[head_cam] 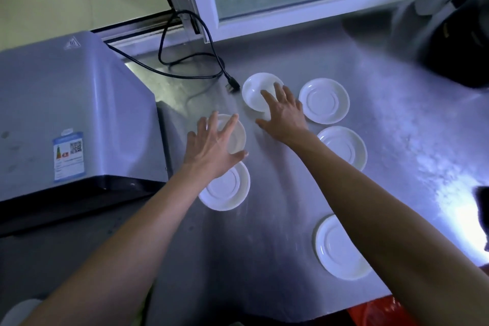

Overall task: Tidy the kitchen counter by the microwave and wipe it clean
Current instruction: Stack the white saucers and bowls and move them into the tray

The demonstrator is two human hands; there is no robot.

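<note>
With fingers spread wide, your left hand point(211, 148) and right hand point(284, 111) reached two light, slippery, breakable bowls point(254, 90) right of the microwave point(66, 103), best gripped by their rims.

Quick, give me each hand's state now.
Left hand: open, fingers spread over a small white bowl.
Right hand: open, fingers spread over another white bowl.

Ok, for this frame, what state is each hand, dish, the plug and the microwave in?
left hand: fingers spread over a small bowl
right hand: fingers spread on the far bowl
four saucers: upright, flat on the counter, unstacked
power plug: unplugged, lying on counter
microwave: door not visible
</note>
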